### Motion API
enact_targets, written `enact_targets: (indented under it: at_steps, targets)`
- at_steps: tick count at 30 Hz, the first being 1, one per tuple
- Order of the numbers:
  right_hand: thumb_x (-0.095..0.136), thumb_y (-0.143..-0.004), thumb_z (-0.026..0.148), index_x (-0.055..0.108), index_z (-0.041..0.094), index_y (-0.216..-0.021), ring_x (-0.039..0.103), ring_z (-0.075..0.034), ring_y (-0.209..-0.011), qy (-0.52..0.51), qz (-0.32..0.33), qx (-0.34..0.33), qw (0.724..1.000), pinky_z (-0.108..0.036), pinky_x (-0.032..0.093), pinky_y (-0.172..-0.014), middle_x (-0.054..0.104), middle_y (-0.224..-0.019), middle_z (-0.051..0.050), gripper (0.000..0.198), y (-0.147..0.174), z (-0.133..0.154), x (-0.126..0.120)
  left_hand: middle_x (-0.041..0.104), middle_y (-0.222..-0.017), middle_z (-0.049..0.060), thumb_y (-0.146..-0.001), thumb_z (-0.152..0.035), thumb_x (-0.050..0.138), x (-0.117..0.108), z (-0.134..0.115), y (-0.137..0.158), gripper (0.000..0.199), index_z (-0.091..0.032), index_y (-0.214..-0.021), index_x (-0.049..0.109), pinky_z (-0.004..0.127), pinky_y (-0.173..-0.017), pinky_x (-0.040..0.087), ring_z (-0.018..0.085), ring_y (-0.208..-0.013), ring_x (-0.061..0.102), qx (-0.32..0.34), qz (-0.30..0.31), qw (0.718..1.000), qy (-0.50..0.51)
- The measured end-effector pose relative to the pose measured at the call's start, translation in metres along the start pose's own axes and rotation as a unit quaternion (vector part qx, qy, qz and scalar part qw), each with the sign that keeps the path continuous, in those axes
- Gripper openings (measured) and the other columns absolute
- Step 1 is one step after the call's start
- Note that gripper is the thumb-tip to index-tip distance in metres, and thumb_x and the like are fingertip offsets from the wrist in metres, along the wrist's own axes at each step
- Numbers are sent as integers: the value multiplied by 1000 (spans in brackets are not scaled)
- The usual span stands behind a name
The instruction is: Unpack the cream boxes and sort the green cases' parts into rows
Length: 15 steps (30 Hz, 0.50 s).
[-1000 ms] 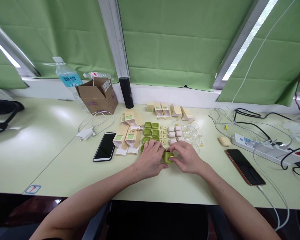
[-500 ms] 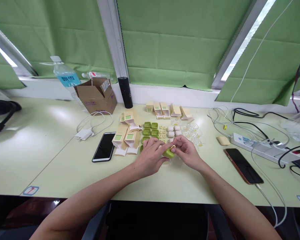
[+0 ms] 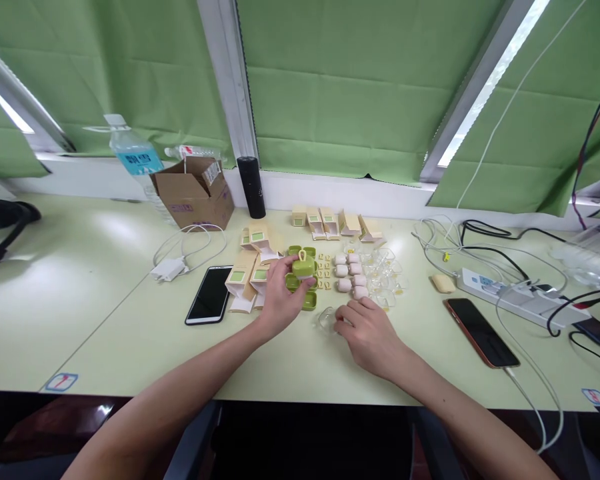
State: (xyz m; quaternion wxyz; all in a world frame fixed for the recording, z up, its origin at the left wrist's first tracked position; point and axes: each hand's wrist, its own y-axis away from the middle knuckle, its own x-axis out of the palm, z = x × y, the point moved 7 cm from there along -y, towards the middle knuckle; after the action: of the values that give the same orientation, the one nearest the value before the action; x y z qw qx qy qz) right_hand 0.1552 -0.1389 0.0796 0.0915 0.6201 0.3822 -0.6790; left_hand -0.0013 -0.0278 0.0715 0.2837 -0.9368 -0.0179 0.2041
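Observation:
My left hand [image 3: 280,301] pinches a small rounded green case [image 3: 305,269] with a cream loop on top and a pale underside, holding it above several open green trays [image 3: 309,302]. Down at the table, my right hand [image 3: 371,339] has its fingers curled at the edge of a clear plastic cover [image 3: 326,320], and they seem to grip it. Small yellow clips [image 3: 321,274] stand in rows beside the trays. To their right sit pale pink-white rounded blocks [image 3: 344,285], then a cluster of clear plastic covers [image 3: 384,280].
Folded cream cartons [image 3: 237,283] lie left of the trays, with more cartons [image 3: 350,223] behind. Phones [image 3: 209,295] flank the work on both sides. A power strip [image 3: 520,297] with cables is at right; a brown box [image 3: 195,197] and black cylinder [image 3: 251,187] stand behind.
My hands have separated. The left one has carried the green case left, over the trays, its loop now upright. My right hand has let go of it and moved down to the clear cover.

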Motion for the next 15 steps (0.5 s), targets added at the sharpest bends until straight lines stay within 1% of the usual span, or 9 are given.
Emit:
enact_targets:
  at_steps: [2, 4, 5, 7, 8, 10, 12, 15]
  targets:
    - [53, -85, 0, 68, 20, -86, 60, -19, -73, -15, -40, 41, 998, -36, 42, -66, 71, -91, -6, 26, 20, -8, -20, 63, -118, 8, -86, -35, 72, 3, 1, 0, 41, -25, -123, 57, 46, -99, 48, 27, -112, 59, -8, 8, 1000, 15]
    - [52, -92, 6, 69, 23, -95, 64, -20, -79, -14, -87, 102, 991, -35, 46, -68, 72, -98, -6, 24, 46, -27, -47, 63, -117, 8, -86, -35, 72, 4, -1, 1, 41, -24, -123, 57, 47, -100, 47, 27, -112, 60, -8, 15, 999, 27]
    - [52, -94, 10, 69, 23, -98, 65, -20, -79, -3, -99, 137, 986, -34, 48, -69, 73, -99, -6, 22, 60, -39, -58, 63, -117, 8, -86, -34, 72, 5, -2, 2, 41, -24, -123, 57, 47, -100, 47, 27, -112, 60, -8, 17, 999, 30]
    - [52, -97, 16, 69, 23, -97, 66, -20, -77, 43, -90, 208, 973, -33, 47, -66, 72, -96, -6, 18, 83, -65, -70, 63, -116, 8, -86, -33, 71, 6, -3, 3, 40, -24, -123, 57, 47, -100, 48, 27, -112, 60, -9, 21, 999, 34]
    - [51, -98, 17, 69, 22, -95, 66, -20, -75, 68, -77, 240, 965, -33, 46, -63, 72, -94, -6, 19, 92, -78, -71, 62, -115, 8, -86, -32, 71, 7, -3, 3, 40, -24, -123, 57, 46, -99, 48, 27, -111, 61, -11, 23, 999, 35]
    - [50, -98, 18, 70, 21, -89, 65, -19, -69, 93, -35, 286, 953, -31, 44, -59, 72, -91, -6, 22, 104, -99, -62, 62, -116, 8, -86, -32, 71, 7, -3, 4, 41, -24, -123, 57, 46, -98, 49, 27, -110, 61, -15, 25, 999, 37]
    - [49, -97, 16, 70, 21, -87, 65, -19, -68, 93, 1, 300, 949, -30, 41, -56, 72, -91, -6, 24, 108, -111, -45, 62, -117, 9, -85, -32, 72, 7, -2, 4, 41, -24, -122, 58, 46, -98, 49, 27, -110, 62, -22, 26, 999, 38]
    - [49, -94, 14, 71, 20, -89, 66, -18, -67, 106, 27, 300, 948, -29, 36, -52, 74, -95, -5, 23, 104, -116, -26, 64, -117, 9, -83, -33, 74, 9, 1, 4, 41, -24, -121, 59, 45, -95, 50, 27, -108, 63, -42, 34, 998, 45]
